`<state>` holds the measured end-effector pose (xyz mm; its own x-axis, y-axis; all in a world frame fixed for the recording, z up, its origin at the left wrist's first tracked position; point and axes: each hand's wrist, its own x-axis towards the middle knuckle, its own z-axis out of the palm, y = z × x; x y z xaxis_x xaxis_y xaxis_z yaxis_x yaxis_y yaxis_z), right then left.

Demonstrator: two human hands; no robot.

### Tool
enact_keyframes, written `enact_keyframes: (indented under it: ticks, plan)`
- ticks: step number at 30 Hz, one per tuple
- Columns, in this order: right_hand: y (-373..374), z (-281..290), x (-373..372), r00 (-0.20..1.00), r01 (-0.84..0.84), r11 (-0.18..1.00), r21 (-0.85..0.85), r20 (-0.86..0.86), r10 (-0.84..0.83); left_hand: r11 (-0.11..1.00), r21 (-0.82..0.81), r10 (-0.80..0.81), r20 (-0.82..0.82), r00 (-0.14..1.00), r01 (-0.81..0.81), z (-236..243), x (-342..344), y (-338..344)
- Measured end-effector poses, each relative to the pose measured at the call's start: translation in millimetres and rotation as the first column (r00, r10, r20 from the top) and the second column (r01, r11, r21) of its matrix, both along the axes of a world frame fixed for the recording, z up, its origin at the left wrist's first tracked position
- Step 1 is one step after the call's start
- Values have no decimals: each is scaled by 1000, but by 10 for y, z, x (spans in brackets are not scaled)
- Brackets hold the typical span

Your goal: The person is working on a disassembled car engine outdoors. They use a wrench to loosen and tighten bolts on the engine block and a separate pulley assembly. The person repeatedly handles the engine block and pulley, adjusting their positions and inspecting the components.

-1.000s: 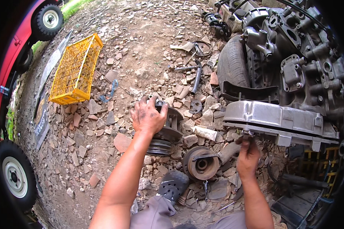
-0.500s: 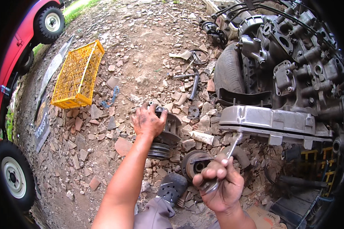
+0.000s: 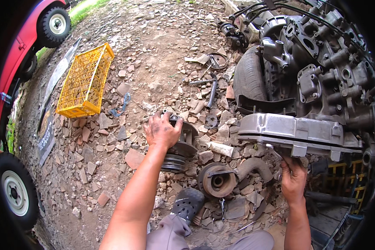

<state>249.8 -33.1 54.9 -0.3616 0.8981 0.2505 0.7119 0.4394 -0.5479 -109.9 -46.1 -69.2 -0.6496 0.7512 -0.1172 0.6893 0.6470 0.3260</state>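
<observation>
My left hand (image 3: pixel 161 132) grips the top of a dark flanged metal assembly (image 3: pixel 186 141), which has a grooved pulley (image 3: pixel 173 166) below it. My right hand (image 3: pixel 292 181) is closed on a silver wrench (image 3: pixel 274 152), whose head reaches the lower edge of an aluminium cover (image 3: pixel 275 124) on the large engine (image 3: pixel 321 79). The wrench's far end is partly hidden by my fingers. A round rusty hub (image 3: pixel 221 179) with a flat bar across it lies between my hands, next to a mesh-covered hose (image 3: pixel 256 170).
Rubble covers the dirt ground. A yellow crate (image 3: pixel 83 83) lies at left, near a red vehicle (image 3: pixel 21 41). A tyre (image 3: pixel 248 73) rests beside the engine. Small tools, a white tube (image 3: pixel 220 149) and metal parts (image 3: pixel 233 35) lie about. My shoe (image 3: pixel 187 204) is at the bottom.
My right hand swung down and leftward with the wrench half a second ago; it is now back up at the right, beneath the cover's edge. My left hand stays on the assembly.
</observation>
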Motion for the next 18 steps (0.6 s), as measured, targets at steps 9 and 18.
enact_keyframes:
  ticks: [9, 18]
  plan:
    - [161, -17, -46, 997, -65, 986, 151, 59, 56, 1000, -23, -2, 4, 1000, 3, 13, -1, 7]
    - [59, -701, -267, 882, 50, 990, -130, -459, -105, 999, -31, -5, -6, 1000, 4, 20, 33, 17]
